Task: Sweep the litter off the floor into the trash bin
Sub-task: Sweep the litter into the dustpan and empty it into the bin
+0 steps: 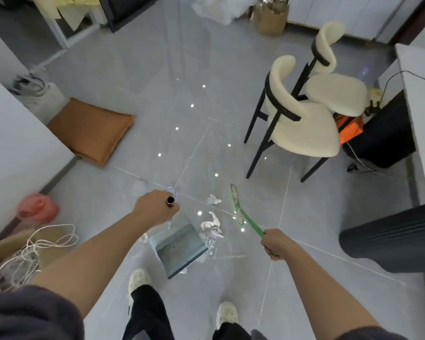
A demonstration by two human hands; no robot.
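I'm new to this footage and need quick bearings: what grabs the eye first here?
At bottom centre, the left hand grips a dustpan's handle while the right hand holds a green broom, with crumpled white litter on the grey floor between them. Two cream chairs stand upper right; an orange cushion lies left.

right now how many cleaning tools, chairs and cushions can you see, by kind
Green-handled broom, held by the right hand: 1
Grey-blue plastic dustpan, its handle in the left hand: 1
Cream upholstered chairs with black legs: 2
Orange fabric cushion: 1
Total: 5
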